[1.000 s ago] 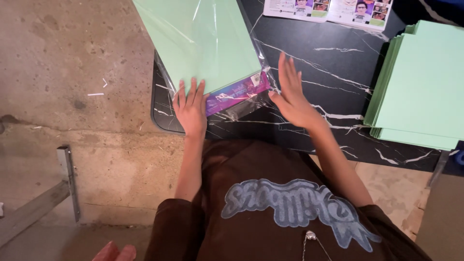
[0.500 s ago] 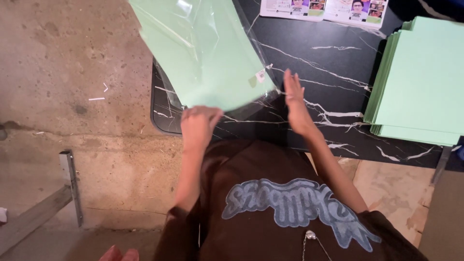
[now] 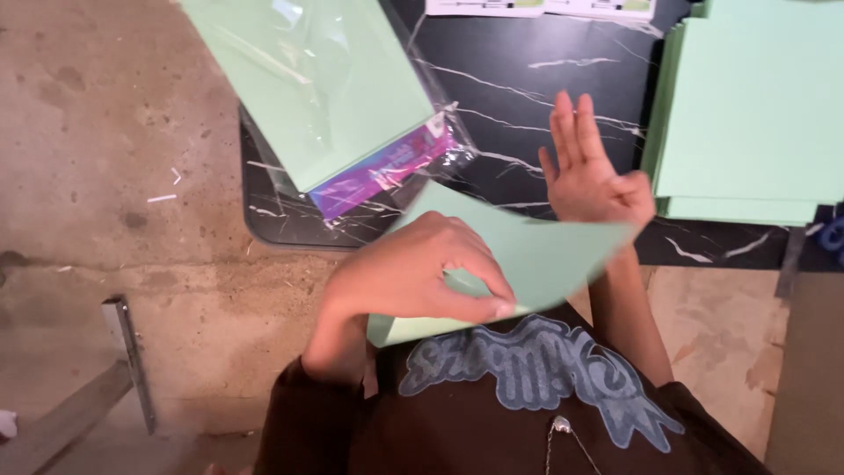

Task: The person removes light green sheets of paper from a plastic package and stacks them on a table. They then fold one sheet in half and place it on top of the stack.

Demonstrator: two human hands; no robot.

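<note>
My left hand (image 3: 413, 277) pinches a single light green sheet of paper (image 3: 536, 255) and holds it in front of my chest, above the table's near edge. My right hand (image 3: 589, 171) is spread flat behind the sheet's right end, its palm against the paper's far side, fingers pointing away. A clear plastic pack of the same green paper (image 3: 325, 84), with a purple label at its open end, lies on the black marbled table (image 3: 510, 79) just beyond my left hand.
A thick stack of green sheets (image 3: 756, 114) lies at the right of the table. Printed leaflets (image 3: 536, 7) lie at the far edge. Bare concrete floor spreads to the left, with a metal bracket (image 3: 127, 352) at lower left.
My left hand has drawn one green sheet out of the pack toward my chest. My right hand lifted from the table and now backs the sheet.
</note>
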